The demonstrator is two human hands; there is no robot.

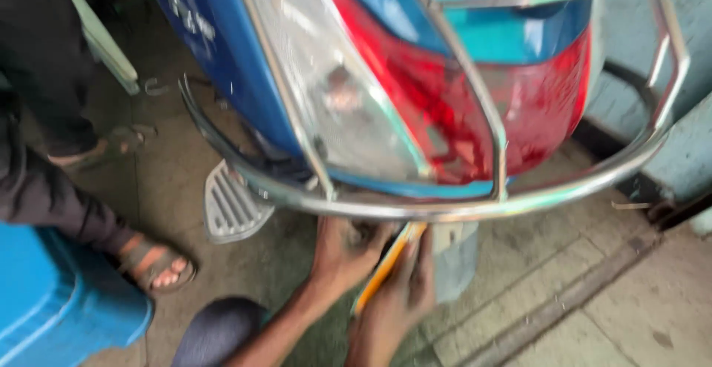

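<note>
The rear of a blue scooter point(222, 48) fills the upper view, with a clear and red tail light point(445, 107) behind a chrome guard rail point(475, 205). Both my hands are just under the rail's lowest bend. My left hand point(343, 254) reaches up from the lower left, its fingers curled around a small dark part point(361, 233) beneath the rail. My right hand point(397, 304) is closed along a yellow-handled tool point(387, 263) that slants up toward the rail. The tool's tip is hidden and the picture is blurred.
Another person stands at the left in dark trousers, one sandalled foot point(157, 265) close by. A blue plastic container point(59, 304) sits at the lower left. A ribbed silver footrest point(231, 205) juts from the scooter. My knee point(219, 330) is low in front. The concrete floor has a groove point(564, 293).
</note>
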